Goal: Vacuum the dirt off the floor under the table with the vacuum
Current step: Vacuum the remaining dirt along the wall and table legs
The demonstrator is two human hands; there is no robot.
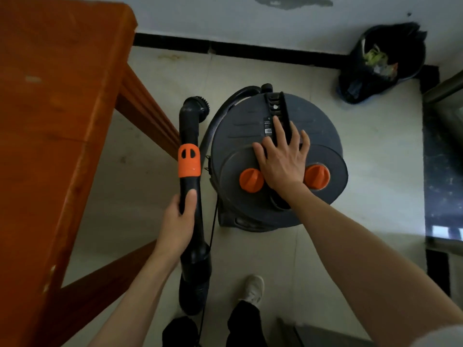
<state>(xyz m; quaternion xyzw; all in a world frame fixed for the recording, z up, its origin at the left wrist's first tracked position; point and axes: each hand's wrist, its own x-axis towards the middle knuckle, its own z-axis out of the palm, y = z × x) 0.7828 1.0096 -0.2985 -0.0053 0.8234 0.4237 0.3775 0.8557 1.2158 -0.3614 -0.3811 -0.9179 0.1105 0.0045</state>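
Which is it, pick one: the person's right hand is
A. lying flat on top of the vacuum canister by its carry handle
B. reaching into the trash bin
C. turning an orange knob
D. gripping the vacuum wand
A: the right hand lies with fingers spread on the vacuum canister, at the carry handle, between the two orange knobs.

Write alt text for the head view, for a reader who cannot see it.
Seen from above, a person's left hand grips a black vacuum wand with an orange collar, while the right hand rests with spread fingers on the round grey vacuum canister. A red-brown wooden table stands at left, a lined bin in the far corner.
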